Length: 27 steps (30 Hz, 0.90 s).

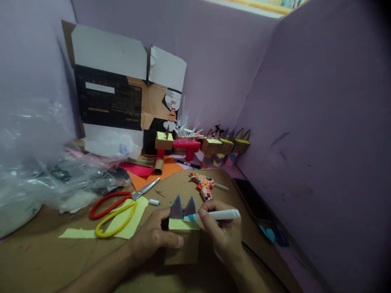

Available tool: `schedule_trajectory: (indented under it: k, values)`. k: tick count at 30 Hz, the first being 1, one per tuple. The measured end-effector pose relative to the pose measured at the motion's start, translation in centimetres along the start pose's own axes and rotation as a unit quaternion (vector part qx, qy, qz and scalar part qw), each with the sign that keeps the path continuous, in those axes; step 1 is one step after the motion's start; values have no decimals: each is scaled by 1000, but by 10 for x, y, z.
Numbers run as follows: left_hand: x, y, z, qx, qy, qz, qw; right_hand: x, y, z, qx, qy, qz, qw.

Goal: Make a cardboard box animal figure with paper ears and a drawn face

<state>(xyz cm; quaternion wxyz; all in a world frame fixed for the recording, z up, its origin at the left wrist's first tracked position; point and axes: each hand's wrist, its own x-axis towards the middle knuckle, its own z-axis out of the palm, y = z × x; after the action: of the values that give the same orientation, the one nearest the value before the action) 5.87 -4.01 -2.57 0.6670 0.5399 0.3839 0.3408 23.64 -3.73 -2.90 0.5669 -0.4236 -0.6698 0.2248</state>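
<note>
A small cardboard box (182, 253) with a pale yellow top and two pointed, blue-edged ears stands in front of me. My left hand (157, 235) grips it from the left, thumb across the front and fingers behind. My right hand (222, 231) pinches a white marker (220, 215) with a blue tip end. The marker lies nearly level, its tip by the base of the right ear; whether it touches is hard to tell. A white marker cap (154, 202) lies just beyond my left hand. Scissors (133, 196) with red and yellow handles rest on pale yellow paper (128, 221).
A patterned glue gun (204, 185) lies beyond the box. Behind it stand several cardboard figures with ears (212, 145) and a red tube piece (186, 146). Clear plastic bags (42, 150) are heaped at left. A dark phone (252, 197) sits by the right wall (330, 134).
</note>
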Motion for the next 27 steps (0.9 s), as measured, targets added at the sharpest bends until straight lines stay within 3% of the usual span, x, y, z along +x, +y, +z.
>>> schedule_trajectory:
  k: [5, 16, 27]
  values:
    - [0, -1, -1, 16, -8, 13, 1000, 0, -2, -3, 35, 48, -23, 998]
    - [-1, 2, 1, 18, -4, 2, 1000, 0, -5, 3, 7, 39, -64, 997]
    - [-2, 4, 0, 22, 4, 13, 1000, -4, -5, 2, -12, -12, -80, 997]
